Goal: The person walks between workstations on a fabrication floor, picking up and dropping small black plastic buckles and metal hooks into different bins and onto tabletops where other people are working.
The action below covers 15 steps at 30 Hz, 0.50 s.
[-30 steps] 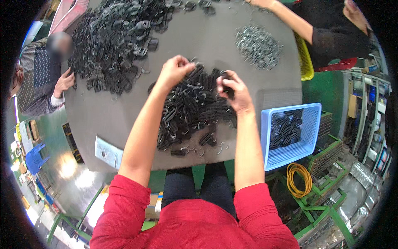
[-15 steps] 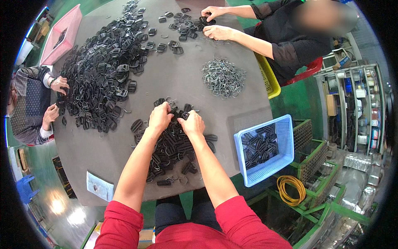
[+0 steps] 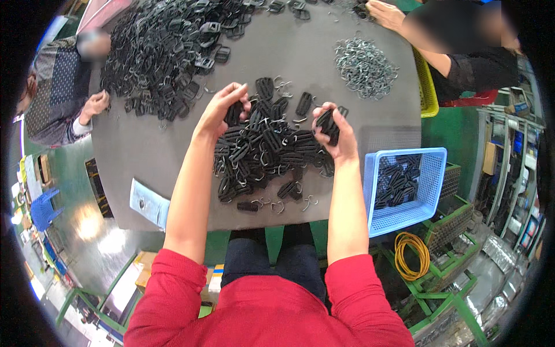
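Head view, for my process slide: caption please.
Left hand and right hand, holding black plastic buckles, flank a black buckle pile near a blue perforated plastic basket.

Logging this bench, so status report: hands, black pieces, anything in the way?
Left hand: holding a black piece. Right hand: gripping black pieces. Black pile on grey table. Nothing visibly blocking either hand.

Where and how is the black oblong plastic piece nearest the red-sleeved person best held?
Probably pinch the black oblong plastic piece by its long sides, from above: it lies lengthwise left to right, and curved silvery metal hooks lie at its right end.
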Motion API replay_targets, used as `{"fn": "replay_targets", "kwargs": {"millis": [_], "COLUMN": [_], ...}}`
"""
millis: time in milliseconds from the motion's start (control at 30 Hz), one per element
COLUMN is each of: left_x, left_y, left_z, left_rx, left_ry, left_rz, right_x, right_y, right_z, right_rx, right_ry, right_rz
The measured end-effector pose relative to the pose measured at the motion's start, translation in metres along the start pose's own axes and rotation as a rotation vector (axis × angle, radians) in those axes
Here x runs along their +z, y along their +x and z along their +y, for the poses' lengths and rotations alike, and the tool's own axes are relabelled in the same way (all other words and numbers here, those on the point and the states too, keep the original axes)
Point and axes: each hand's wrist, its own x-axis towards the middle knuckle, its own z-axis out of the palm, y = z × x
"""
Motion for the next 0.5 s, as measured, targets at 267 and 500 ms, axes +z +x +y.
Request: {"fn": "replay_targets", "kwargs": {"millis": [267,500], "left_x": [0.01,0.049], "left_y": [0.028,0.056], "left_z": [0.001,-0.012], "left_rx": [0.081,-0.009], "left_ry": [1.398,1.575], "left_rz": [0.496,0.54], "right_x": [0.021,0.077], "right_y": [0.054,0.05], "right_z": [-0.02,0.015], "right_rx": [-0.016,0.186], "right_ry": [-1.144,-1.923], "right_rz": [0.295,0.707]}}
